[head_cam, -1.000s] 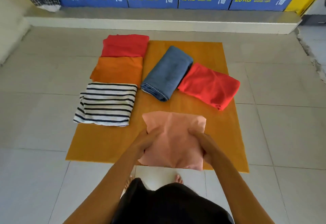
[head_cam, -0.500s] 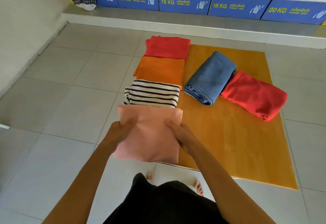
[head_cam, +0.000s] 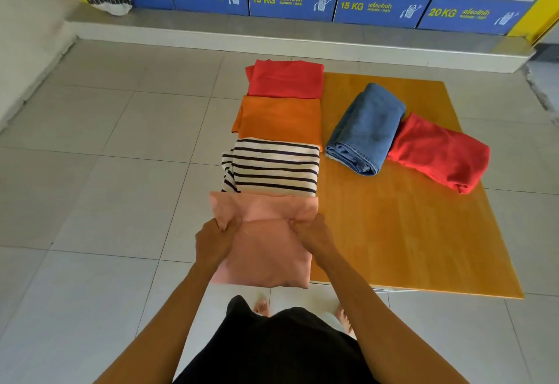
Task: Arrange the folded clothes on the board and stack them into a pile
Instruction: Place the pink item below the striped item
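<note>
Pink cloth, folded flat, was what you held: the pink garment (head_cam: 266,244) hung between your two hands at the near left corner of the yellow board (head_cam: 402,232), its far edge just reaching the striped shirt (head_cam: 272,166). Your left hand (head_cam: 216,240) had its fingers (head_cam: 231,225) clenched on the left edge, and your right hand (head_cam: 313,237) pinched the right edge the same way, so both were grasping the pink garment. Beyond the striped shirt, the orange garment (head_cam: 279,117) and a red garment (head_cam: 286,78) ran in a column along the board's left side, each touching the next. To their right, the folded jeans (head_cam: 366,129) lay at an angle with a second red garment (head_cam: 438,153) against them. You looked to be in the arranging step, setting this piece at the near end of the column; no stacking had begun. The next move likely called for lowering it flat and square, letting go without dragging the fold open, then gathering the pieces one on another.
</note>
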Action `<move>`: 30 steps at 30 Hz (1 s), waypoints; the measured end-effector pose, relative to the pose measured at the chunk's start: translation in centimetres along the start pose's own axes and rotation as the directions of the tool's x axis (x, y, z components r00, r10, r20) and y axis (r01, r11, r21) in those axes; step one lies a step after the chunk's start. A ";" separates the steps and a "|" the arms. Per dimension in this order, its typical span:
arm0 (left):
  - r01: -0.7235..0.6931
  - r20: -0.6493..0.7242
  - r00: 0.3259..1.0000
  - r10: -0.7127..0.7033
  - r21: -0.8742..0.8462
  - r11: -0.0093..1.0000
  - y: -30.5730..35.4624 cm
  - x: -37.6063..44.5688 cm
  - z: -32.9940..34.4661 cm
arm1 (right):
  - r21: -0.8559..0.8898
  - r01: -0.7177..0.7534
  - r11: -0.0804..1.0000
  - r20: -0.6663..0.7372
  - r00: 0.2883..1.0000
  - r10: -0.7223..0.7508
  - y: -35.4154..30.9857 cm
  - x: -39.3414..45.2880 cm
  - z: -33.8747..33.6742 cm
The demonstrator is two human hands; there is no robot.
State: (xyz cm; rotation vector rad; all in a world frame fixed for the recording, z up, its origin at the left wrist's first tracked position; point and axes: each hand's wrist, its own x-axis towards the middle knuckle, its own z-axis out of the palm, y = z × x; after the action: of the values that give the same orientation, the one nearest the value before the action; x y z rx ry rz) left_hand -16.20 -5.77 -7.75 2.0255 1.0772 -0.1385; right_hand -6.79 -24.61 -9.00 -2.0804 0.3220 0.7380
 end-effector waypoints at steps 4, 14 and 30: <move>-0.024 -0.032 0.999 0.024 -0.003 1.000 -0.8 0.6 0.3 | -0.157 0.007 0.988 -0.104 0.994 -0.023 0.1 -0.3 0.3; -0.033 -0.095 0.995 0.038 0.061 0.998 -1.1 0.8 0.6 | -0.287 -0.038 0.957 -0.183 0.983 -0.016 0.2 -1.2 -0.1; -0.204 -0.287 0.930 0.231 0.120 0.972 5.7 0.8 0.4 | -0.049 0.064 0.997 -0.281 0.957 -0.075 -1.5 -1.1 -5.6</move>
State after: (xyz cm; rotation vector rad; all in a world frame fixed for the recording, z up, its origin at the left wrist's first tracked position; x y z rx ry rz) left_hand -11.39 -7.27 -4.87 2.2818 1.0317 0.2490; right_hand -4.79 -28.33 -4.94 -2.2253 0.3921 0.4063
